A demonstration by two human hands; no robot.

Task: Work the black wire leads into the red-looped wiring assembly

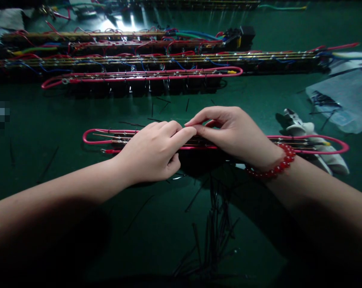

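Observation:
A long, narrow assembly with metal rails and a looped red cable (pixel 333 138) lies across the green table in front of me. My left hand (pixel 155 150) rests over its middle with the fingers curled and the thumb and forefinger pressed together. Right beside it, my right hand (pixel 225 126) pinches close to the left fingertips, just above the rails. Whatever is between the fingers of either hand is too small or hidden to make out. At the cable's left end shows a ring terminal (pixel 103 151) with a red sleeve. A beaded red bracelet (pixel 284 160) circles my right wrist.
White-handled cutters (pixel 307 130) lie behind my right wrist, partly under the assembly's right end. Thin black strips (pixel 213 224) are scattered nearer me. Further back sit a similar red-cabled assembly (pixel 145 76) and several longer wired ones. A clear plastic bag (pixel 345 100) lies at right.

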